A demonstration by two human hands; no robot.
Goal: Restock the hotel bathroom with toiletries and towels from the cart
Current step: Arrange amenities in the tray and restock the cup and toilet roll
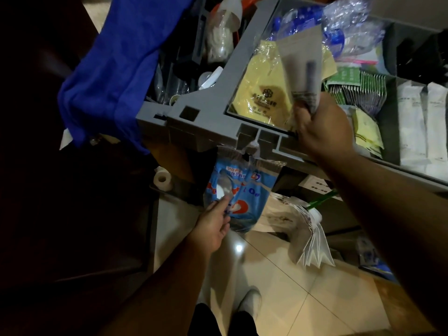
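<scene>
Much of the left side is lost in darkness, and motion blur smears the thin bundle of frosted packets (303,66) that the right hand (322,127) holds above the cart (206,117). Its fingers are curled tight round the bundle's lower end, and the print there is too soft to read. The packets are flat, grey and translucent, with a dark stick-like shape showing through one. They stand up over the compartment of glossy yellow sachets (261,93), which the hand and packets partly cover. Below the cart's moulded grey plastic rim, a crinkled blue-and-white bag (242,190) hangs from a hook. Its lettering is only partly legible and its contents cannot be made out. The left hand (213,226) pinches the bag's lower left edge, thumb along the front and fingers curled behind, though blur softens the detail. A soft, deep-blue cloth (116,69) is draped over the cart's left end and hides what lies under it. Crushed clear bottles (339,25) with blue caps are heaped at the far side, cut off by the top edge. Green sachets (358,86) stand in a tight row, and white paper packets (417,122) run off the right edge. A white tissue roll (162,179) sits in shadow under the cart. A fanned stack of white paper bags (315,241) hangs over the shiny tiled floor (291,287).
</scene>
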